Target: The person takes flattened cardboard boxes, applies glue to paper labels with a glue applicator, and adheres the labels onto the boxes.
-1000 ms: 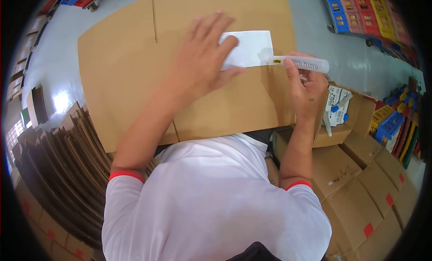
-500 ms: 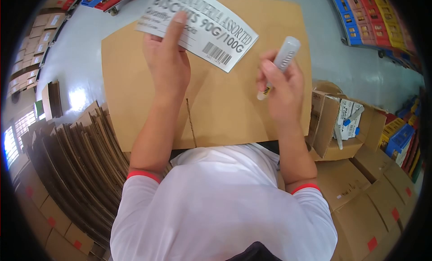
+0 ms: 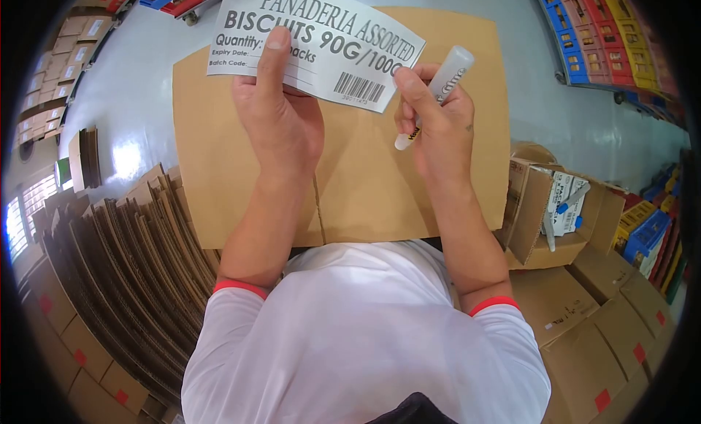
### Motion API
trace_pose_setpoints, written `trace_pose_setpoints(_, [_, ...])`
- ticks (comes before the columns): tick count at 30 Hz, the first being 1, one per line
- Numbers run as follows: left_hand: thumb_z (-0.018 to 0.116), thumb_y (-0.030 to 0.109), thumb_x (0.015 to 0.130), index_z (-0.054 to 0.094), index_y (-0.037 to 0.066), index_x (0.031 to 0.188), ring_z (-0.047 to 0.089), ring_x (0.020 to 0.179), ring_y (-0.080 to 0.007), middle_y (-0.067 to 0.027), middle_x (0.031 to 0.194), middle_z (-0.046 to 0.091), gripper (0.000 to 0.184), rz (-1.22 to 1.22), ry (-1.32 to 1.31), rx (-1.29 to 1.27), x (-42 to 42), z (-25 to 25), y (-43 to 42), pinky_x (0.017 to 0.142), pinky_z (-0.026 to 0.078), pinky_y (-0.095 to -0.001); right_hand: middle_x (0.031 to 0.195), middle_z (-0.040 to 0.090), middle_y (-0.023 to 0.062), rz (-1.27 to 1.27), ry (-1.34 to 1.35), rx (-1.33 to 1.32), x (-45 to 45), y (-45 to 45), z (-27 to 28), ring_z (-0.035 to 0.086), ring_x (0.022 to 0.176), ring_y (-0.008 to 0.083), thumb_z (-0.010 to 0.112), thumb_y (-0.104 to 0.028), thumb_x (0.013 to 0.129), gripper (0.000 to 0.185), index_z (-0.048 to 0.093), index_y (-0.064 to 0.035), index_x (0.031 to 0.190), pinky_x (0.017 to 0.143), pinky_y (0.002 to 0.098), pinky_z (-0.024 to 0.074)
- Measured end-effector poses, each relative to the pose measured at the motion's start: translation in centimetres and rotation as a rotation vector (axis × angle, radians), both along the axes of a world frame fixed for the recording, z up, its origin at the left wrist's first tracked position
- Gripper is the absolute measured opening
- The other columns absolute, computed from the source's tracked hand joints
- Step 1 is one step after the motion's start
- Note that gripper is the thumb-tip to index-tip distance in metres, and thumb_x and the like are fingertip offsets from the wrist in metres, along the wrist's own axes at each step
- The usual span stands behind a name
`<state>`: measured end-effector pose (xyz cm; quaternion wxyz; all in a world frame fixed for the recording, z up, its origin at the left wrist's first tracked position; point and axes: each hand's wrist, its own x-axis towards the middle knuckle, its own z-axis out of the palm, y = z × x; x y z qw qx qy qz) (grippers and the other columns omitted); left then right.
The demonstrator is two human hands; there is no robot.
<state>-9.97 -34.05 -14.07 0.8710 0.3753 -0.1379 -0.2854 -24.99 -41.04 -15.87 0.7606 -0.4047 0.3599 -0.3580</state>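
My left hand (image 3: 277, 121) grips a white printed label (image 3: 321, 48) from below, its thumb lying on the front. The label reads "Panaderia Assorted Biscuits 90G/100G", with a barcode and lines for expiry date and batch code. My right hand (image 3: 438, 117) is closed round a white marker-like tube (image 3: 449, 77) with printed lettering, held at a slant; its exact kind is unclear. The right thumb and index finger overlap the label's right edge; whether they pinch it I cannot tell. Both hands are above a flat brown cardboard surface (image 3: 350, 197).
On the left stand many upright flattened cartons (image 3: 139, 241). An open carton (image 3: 529, 212) at the right holds printed sheets and blue-and-white pen-like items (image 3: 577, 196). Closed boxes (image 3: 577, 344) lie at lower right. Coloured crates (image 3: 602, 33) are stacked at upper right.
My right hand has moved left with the tube, and its fingers now reach the label's right edge. The label has turned flatter and its print is sharper.
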Motion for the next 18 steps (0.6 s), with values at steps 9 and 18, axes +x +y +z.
trace_pose_setpoints(9, [0.071, 0.016, 0.098, 0.062, 0.003, 0.109, 0.068, 0.103, -0.0128, -0.0069, 0.113, 0.071, 0.019, -0.413, 0.088, 0.196, 2.6, -2.1, 3.0, 0.088, 0.055, -0.0308, 0.066, 0.059, -0.0045, -0.086, 0.379, -0.285, -6.3, -4.4, 2.0, 0.048, 0.055, 0.0036, 0.084, -0.014, 0.087, 0.016, 0.074, -0.0009, 0.088, 0.05, 0.0216, 0.0339])
trace_pose_setpoints(18, [0.076, 0.013, 0.086, 0.062, 0.005, 0.086, 0.039, 0.147, -0.0395, -0.0189, 0.149, 0.055, 0.016, -0.302, -1.314, 0.782, -1.7, -6.2, 2.2, 0.118, 0.033, -0.0506, 0.071, 0.064, -0.0009, 0.092, 0.891, -0.49, -11.5, -6.6, -1.3, 0.049, 0.065, 0.0088, 0.08, -0.017, 0.089, 0.022, 0.073, 0.003, 0.095, 0.06, 0.0286, 0.0426])
